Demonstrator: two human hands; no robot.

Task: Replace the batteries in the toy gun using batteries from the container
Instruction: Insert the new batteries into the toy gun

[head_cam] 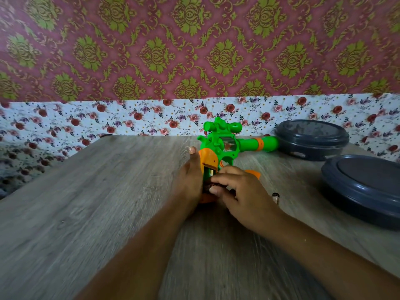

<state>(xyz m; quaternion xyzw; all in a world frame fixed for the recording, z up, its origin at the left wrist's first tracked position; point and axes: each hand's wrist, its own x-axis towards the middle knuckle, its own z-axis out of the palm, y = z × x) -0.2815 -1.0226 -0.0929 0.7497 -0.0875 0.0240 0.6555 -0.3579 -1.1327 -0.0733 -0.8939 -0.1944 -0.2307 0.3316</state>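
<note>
**Battery bay open, fingers working inside**

On the grey wood-grain table (97, 191), the left hand (190, 178) braces the green-and-orange plastic toy gun (218, 148) by its grip, likely steadying it. The right hand (240, 191) pinches a battery (211, 187) at the open compartment; blur hides whether it is seated. Right of that hand lie a loose small battery (275, 197) and the round dark-grey plastic container (311, 139), its contents unseen.

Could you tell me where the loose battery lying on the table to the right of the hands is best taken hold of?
Pinch the loose battery across its round sides at mid-length, coming from above. It seems to lie flat on the table with bare wood around it, just beyond the right hand, though most of it is hidden.
</note>
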